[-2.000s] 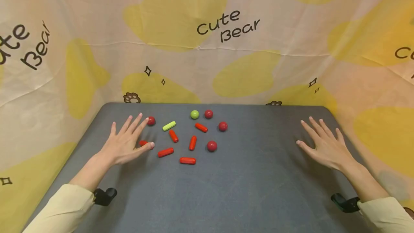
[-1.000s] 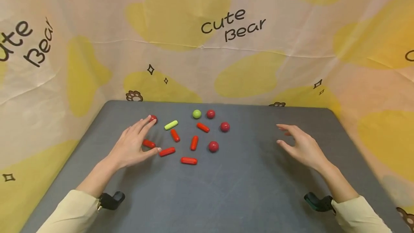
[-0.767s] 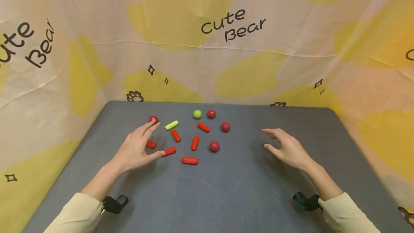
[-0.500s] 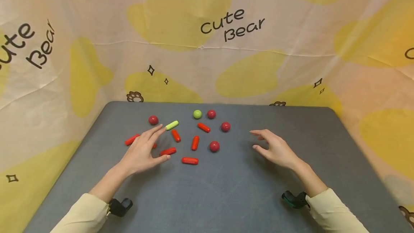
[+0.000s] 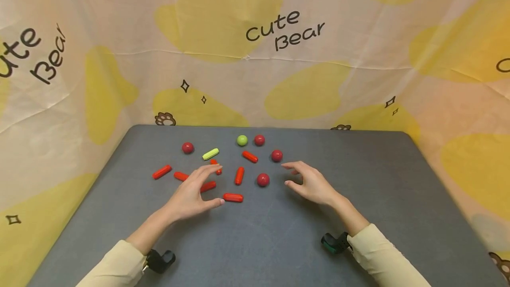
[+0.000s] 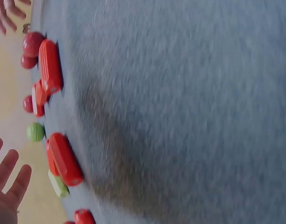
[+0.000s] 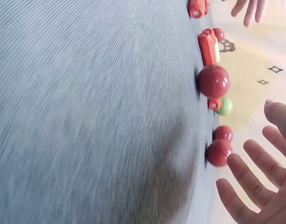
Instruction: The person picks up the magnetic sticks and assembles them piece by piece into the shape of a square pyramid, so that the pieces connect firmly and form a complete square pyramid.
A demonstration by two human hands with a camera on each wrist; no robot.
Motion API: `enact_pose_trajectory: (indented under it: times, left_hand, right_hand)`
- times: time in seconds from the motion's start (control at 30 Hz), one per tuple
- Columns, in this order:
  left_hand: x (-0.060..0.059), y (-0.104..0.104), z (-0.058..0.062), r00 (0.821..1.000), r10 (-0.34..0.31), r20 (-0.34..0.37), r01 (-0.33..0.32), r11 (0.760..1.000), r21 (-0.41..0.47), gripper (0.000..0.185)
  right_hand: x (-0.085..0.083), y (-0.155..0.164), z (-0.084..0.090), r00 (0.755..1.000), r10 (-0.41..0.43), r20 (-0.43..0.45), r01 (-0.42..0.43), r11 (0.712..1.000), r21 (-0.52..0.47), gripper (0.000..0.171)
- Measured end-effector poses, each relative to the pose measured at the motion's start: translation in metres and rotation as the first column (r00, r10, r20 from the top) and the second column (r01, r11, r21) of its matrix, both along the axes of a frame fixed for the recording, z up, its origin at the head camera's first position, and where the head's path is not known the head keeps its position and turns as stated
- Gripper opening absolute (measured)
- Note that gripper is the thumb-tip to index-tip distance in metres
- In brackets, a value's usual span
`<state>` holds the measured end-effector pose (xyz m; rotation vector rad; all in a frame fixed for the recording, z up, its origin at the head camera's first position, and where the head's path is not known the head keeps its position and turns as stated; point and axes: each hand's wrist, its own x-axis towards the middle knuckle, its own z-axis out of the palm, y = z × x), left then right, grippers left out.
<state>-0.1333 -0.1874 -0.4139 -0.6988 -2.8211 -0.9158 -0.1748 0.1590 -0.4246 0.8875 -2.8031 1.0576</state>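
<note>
My left hand [image 5: 189,198] hovers low over the grey table with fingers spread and relaxed, holding nothing. Its thumb tip overlaps the end of a long red bead [image 5: 233,197] in the head view; other red beads, such as this one [image 5: 208,186], are partly hidden behind the fingers. My right hand [image 5: 311,185] is also relaxed and holds nothing, thumb and index finger apart. Nearest to it are a red ball [image 5: 263,180] and a second red ball [image 5: 276,156]. In the right wrist view, a hole shows in the end of a red bead [image 7: 197,9].
Farther back lie a green ball [image 5: 242,140], another red ball [image 5: 259,140] and a yellow-green bead [image 5: 210,154]. At the left are a red ball [image 5: 187,147] and a long red bead [image 5: 161,172]. A printed cloth [image 5: 223,87] surrounds the table [image 5: 263,251].
Both hands have moved inward: the left rightward and nearer the body, uncovering the left-hand bead, the right leftward to the balls' side. Their fingers have bent somewhat. Beads and balls stay put.
</note>
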Motion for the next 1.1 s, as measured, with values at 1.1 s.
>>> enact_pose_trajectory:
  times: [1.1]
  left_hand:
    - [-0.002, 0.045, -0.027, 0.976, 0.018, 0.218, -0.039, 0.995, 0.093, 0.034]
  right_hand:
    - [-0.010, -0.059, -0.021, 0.999, 0.026, 0.028, -0.028, 0.999, 0.043, 0.040]
